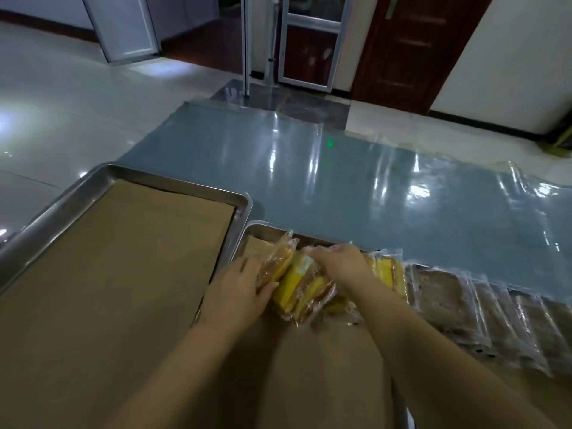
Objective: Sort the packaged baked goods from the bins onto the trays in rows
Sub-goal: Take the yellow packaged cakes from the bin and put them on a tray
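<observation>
Left hand (238, 289) grips a tilted wrapped cake (280, 260) at the end of the row of yellow cake packets (298, 286) in my right tray (266, 226). My right hand (340, 261) lies curved over those packets; motion blur hides whether it grips or only presses. Darker bread packets (448, 298) continue the row rightward, while the left tray (173, 181) holds a brown paper liner (123, 274).
</observation>
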`<state>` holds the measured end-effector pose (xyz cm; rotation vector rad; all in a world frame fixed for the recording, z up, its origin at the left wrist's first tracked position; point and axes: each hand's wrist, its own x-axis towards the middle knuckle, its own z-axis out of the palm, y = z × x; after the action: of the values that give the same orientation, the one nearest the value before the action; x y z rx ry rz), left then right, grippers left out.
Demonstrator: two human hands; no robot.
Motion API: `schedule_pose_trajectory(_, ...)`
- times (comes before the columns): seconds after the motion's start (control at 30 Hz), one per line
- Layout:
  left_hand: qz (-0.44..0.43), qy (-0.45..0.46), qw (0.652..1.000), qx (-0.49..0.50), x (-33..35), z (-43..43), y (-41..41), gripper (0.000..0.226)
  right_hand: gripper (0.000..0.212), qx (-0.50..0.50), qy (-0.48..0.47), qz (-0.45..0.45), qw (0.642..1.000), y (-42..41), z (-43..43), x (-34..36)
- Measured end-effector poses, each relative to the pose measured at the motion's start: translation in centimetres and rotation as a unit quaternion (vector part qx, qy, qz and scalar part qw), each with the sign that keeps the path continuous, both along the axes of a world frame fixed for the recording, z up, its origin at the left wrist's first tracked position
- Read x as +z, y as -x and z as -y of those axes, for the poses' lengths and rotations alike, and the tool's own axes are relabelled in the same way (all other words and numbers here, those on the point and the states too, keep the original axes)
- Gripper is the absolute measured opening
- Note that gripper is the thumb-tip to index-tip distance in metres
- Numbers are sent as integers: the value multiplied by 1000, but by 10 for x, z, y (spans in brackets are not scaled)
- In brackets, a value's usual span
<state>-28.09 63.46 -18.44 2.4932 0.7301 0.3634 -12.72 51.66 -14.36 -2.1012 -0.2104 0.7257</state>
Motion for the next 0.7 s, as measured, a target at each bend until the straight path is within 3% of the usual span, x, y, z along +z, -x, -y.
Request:
schedule_pose_trajectory(0.1,20,21,998,-62,-8,1,-10,43,54,-47,-44,-5,998,-8,-3,0)
schedule_pose_trajectory(0.2,-2,60,990,-125,-16,-2,-11,63,90,-48,-81,30,995,-9,13,-7)
schedule_pose_trajectory(0.37,-76,2,972,-223,-28,-4,-7,97,104,-63,-34,104,992,2,35,-32)
schedule_pose_trajectory(0.43,-69,-9,967,-246,-31,-5,-5,97,99,-59,-16,127,990,3,38,-36)
schedule_pose_trajectory(0.5,-48,9,966,-254,-34,-7,-4,92,81,-19,46,179,983,0,37,-36)
schedule_pose_trajectory(0.7,-5,2,981,-192,-38,-17,-13,71,58,117,204,233,944,-10,14,-27)
